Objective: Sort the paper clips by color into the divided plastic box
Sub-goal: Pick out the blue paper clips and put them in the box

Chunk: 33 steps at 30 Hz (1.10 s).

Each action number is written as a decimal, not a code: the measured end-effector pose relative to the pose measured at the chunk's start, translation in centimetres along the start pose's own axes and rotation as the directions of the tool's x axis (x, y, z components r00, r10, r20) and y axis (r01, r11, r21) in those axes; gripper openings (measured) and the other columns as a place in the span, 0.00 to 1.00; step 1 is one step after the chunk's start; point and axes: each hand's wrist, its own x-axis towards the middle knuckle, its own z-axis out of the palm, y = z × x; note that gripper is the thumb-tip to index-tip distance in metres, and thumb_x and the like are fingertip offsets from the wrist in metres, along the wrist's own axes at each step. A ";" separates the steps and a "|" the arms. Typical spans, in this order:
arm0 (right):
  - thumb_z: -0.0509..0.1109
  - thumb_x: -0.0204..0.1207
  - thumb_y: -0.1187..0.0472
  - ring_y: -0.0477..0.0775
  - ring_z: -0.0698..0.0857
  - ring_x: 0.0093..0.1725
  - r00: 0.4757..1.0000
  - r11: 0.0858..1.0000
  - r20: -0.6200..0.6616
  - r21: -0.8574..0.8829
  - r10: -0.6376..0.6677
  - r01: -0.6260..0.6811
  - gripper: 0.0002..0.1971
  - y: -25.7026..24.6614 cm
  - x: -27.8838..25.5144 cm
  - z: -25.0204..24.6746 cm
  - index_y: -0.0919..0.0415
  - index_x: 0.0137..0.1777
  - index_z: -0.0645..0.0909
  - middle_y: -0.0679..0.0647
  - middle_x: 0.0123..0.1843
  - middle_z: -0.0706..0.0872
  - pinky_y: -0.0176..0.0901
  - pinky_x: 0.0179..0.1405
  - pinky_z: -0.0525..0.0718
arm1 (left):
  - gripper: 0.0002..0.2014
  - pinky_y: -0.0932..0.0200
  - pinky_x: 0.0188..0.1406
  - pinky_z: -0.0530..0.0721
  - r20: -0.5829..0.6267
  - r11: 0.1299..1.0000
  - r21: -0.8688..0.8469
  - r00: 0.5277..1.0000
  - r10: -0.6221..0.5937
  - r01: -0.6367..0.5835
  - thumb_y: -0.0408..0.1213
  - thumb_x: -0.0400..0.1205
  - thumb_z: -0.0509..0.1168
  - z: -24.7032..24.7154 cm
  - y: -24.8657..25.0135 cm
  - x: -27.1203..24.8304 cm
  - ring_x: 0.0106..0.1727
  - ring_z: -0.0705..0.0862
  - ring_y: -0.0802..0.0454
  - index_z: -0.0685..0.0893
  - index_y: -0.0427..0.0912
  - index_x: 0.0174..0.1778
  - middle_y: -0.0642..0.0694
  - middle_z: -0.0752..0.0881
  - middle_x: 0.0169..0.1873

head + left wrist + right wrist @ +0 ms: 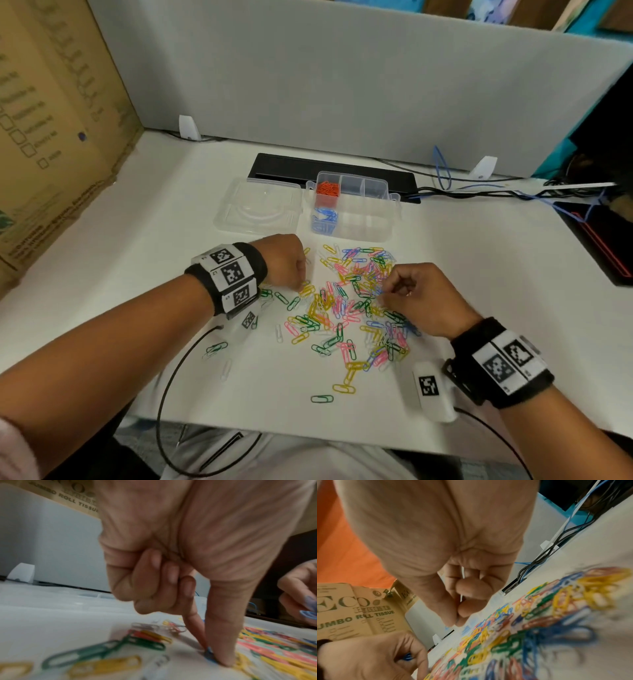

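Note:
A loose pile of paper clips [349, 301] in several colours covers the middle of the white table. Behind it stands the clear divided box [373, 222], with orange clips [327, 188] in its back-left compartment and blue clips [323, 216] in its front-left one. My left hand [301, 284] is at the pile's left edge. Its thumb and forefinger pinch a blue clip [208, 653] against the table, the other fingers curled. My right hand [383, 294] sits over the pile's right side, fingers curled, holding blue clips [307, 613].
The box's clear lid [257, 205] lies open to its left. A cardboard carton [51, 120] walls the left, a grey partition [342, 85] the back. A black cable tray [335, 168] and cables [479, 192] run behind the box. A white tagged device [431, 390] lies by my right wrist.

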 end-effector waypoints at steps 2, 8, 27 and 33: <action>0.79 0.70 0.73 0.41 0.80 0.28 1.000 0.998 -0.016 0.057 -0.024 0.025 0.09 0.3 -1.0 0.0 0.66 0.33 0.83 0.50 0.30 0.86 0.31 0.34 0.79 | 0.06 0.59 0.46 0.84 0.036 1.000 0.009 0.999 -0.012 0.012 0.41 0.76 0.73 0.3 0.3 -0.1 0.44 0.85 0.53 0.91 0.44 0.43 0.50 0.89 0.42; 0.77 0.71 0.74 0.39 0.78 0.28 0.997 0.991 -0.031 0.115 -0.069 0.072 0.11 0.9 -1.5 -0.1 0.61 0.32 0.82 0.44 0.30 0.83 0.30 0.34 0.78 | 0.14 0.57 0.43 0.82 0.076 0.998 0.029 0.995 -0.062 0.060 0.49 0.79 0.69 0.7 1.6 -0.3 0.40 0.82 0.52 0.88 0.40 0.45 0.46 0.89 0.42; 0.78 0.72 0.72 0.42 0.81 0.29 0.997 0.972 -0.077 0.233 -0.014 0.031 0.13 -0.1 -0.4 0.7 0.59 0.32 0.81 0.47 0.29 0.84 0.33 0.35 0.80 | 0.06 0.67 0.21 0.64 0.129 0.649 -0.755 0.992 0.011 0.091 0.28 0.83 0.66 0.1 3.1 0.9 0.24 0.66 0.57 0.87 0.34 0.42 0.48 0.75 0.25; 0.78 0.70 0.73 0.45 0.81 0.31 0.993 0.967 -0.113 0.247 -0.038 0.065 0.13 -1.9 -0.4 1.5 0.55 0.33 0.84 0.53 0.33 0.86 0.37 0.37 0.82 | 0.09 0.68 0.16 0.62 0.287 0.110 -0.953 0.957 0.048 0.281 0.32 0.86 0.56 0.5 2.9 0.0 0.21 0.63 0.58 0.77 0.38 0.42 0.49 0.70 0.25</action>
